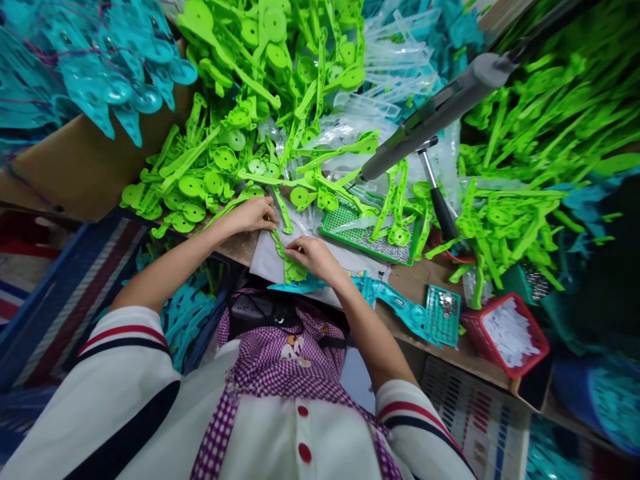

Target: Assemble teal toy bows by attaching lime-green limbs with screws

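Note:
A green plastic part [279,247] lies over a light cloth [264,257] at the table's front edge. Its upper end is at the fingers of my left hand [257,215], which are curled closed on it. Lower and to the right, my right hand [311,256] has thumb and forefinger pinched together at the side of the same part; whether a small piece is between them is too small to tell. Beside and below my right hand lies a teal plastic part [303,287]. Behind my hands, more green parts [300,197] lie in a loose pile.
A green tray [367,250] of small metal pieces stands right of my hands. A grey electric screwdriver [435,110] hangs over the table, near a black-handled hammer [443,210]. Farther right are a small green tray [456,320] and a red basket [533,373] of white pieces.

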Demonstrator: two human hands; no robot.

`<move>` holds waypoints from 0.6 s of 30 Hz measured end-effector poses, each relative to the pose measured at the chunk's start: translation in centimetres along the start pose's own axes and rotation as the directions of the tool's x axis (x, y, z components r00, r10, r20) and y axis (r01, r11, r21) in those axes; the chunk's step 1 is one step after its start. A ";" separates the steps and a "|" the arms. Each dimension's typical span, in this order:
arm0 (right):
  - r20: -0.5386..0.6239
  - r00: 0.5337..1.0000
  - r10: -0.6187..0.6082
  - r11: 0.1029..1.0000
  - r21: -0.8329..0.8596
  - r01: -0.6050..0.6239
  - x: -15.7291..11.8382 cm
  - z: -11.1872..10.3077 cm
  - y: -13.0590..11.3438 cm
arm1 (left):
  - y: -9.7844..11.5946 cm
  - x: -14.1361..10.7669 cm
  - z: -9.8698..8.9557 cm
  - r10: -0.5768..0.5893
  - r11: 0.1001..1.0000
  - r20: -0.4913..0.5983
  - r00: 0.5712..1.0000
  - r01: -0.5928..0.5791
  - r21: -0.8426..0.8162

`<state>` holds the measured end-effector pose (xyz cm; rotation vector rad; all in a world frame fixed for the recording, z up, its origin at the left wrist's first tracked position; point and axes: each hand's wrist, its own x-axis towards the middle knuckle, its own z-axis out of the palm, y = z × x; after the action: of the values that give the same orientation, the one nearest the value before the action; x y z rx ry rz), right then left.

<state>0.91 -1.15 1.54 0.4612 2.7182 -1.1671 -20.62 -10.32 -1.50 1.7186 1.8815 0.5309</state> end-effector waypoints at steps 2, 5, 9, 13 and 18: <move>0.001 1.000 0.029 0.999 0.032 -0.029 0.5 0.1 0.3 | -0.1 0.1 0.0 -0.002 1.000 0.003 1.000 0.002 -0.003; 0.061 0.997 0.039 0.996 0.081 -0.044 1.3 0.3 0.7 | -0.1 0.1 0.0 0.001 1.000 0.013 1.000 -0.001 0.002; 0.187 0.981 0.044 0.995 0.082 -0.061 2.8 -0.2 1.0 | 0.1 0.2 -0.1 0.001 1.000 0.028 1.000 -0.002 0.018; 0.346 0.931 0.113 0.991 0.025 -0.129 4.5 -1.2 0.6 | 0.2 0.4 -0.2 -0.022 0.999 0.051 0.998 0.020 0.046; 0.422 0.866 0.269 0.963 -0.139 -0.231 5.5 -1.8 -0.8 | 0.0 0.6 -0.1 -0.046 0.997 0.060 0.997 0.042 0.058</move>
<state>-4.60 0.85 1.88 0.4583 2.2313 -0.9465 -20.66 -9.67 -1.52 1.7053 1.9032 0.4076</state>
